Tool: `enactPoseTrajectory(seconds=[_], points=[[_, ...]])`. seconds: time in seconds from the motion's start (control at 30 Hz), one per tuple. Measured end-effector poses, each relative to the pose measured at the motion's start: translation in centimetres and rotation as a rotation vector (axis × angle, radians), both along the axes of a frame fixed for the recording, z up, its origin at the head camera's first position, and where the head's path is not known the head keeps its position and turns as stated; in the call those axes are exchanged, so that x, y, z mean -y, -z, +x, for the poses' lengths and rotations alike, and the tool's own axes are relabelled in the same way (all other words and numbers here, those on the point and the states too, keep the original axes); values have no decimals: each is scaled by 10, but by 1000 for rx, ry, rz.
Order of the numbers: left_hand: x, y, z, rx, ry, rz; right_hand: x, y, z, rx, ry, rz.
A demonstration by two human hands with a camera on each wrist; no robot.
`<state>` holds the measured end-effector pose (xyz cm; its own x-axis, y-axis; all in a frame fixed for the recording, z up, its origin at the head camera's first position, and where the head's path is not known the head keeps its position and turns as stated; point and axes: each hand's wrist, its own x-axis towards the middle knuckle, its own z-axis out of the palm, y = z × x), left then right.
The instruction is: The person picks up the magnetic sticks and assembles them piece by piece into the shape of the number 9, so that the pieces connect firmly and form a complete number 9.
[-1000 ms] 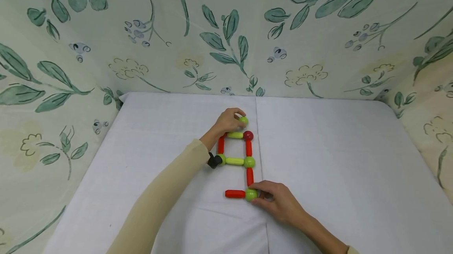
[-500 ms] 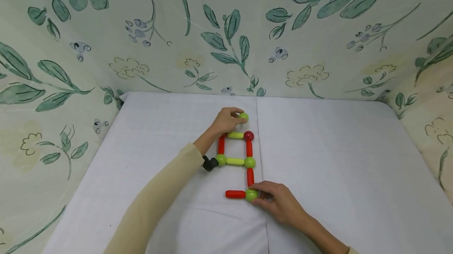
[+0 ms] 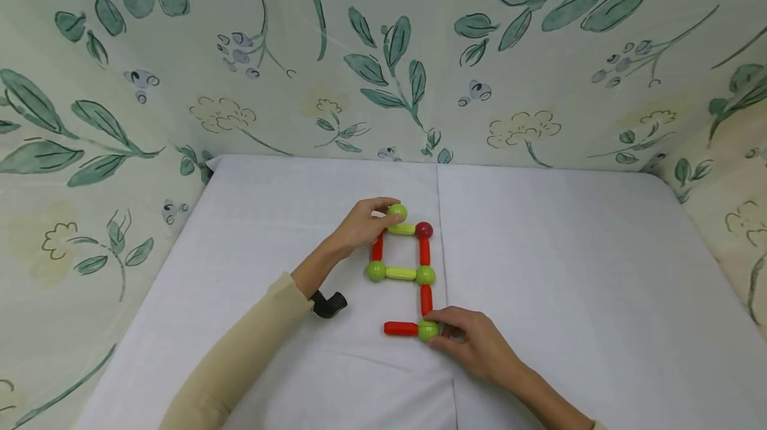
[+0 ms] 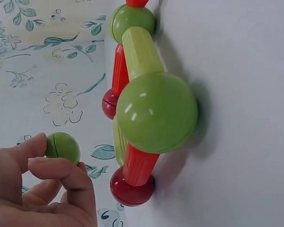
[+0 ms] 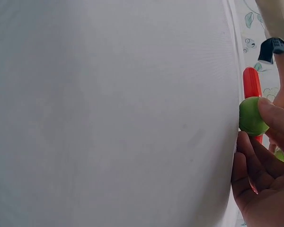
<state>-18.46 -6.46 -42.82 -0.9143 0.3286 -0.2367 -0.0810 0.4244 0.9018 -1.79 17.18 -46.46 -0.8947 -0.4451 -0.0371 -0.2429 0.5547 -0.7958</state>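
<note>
My left hand (image 3: 361,222) pinches a loose lime-green ball (image 3: 398,212) between thumb and fingers. In the left wrist view that ball (image 4: 64,147) is held apart from the rod-and-ball figure, off to one side. The figure lies on the white cloth: a square of red rods (image 3: 425,252) and yellow-green rods (image 3: 401,274), joined by red balls (image 3: 424,230) and green balls (image 3: 376,271). A red rod runs down from its near right corner to another green ball (image 3: 428,331). My right hand (image 3: 476,343) grips this ball, from which a red rod (image 3: 401,329) points left, its far end free.
A white cloth (image 3: 557,250) covers the table, with a crease running down beside the figure. Behind and at both sides hangs a leaf-patterned fabric (image 3: 287,84). A black wrist camera (image 3: 329,305) sits on my left wrist.
My left hand rises slightly away with the loose green ball, then comes left and back nearer the square's far side. My right hand keeps its grip on the near green ball.
</note>
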Motion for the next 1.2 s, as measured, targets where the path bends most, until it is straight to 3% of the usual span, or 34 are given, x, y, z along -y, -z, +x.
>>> enactPoseTrajectory(seconds=[0.5, 0.87, 1.07, 1.2], points=[[33, 9, 48, 82, 50, 190, 0, 1, 0, -9, 3, -14], [56, 18, 89, 148, 161, 201, 0, 1, -1, -13, -5, -15], [65, 27, 103, 210, 214, 167, 0, 2, 0, -20, -7, -22], [71, 31, 109, 206, 233, 140, 1, 3, 0, -19, -4, -24]])
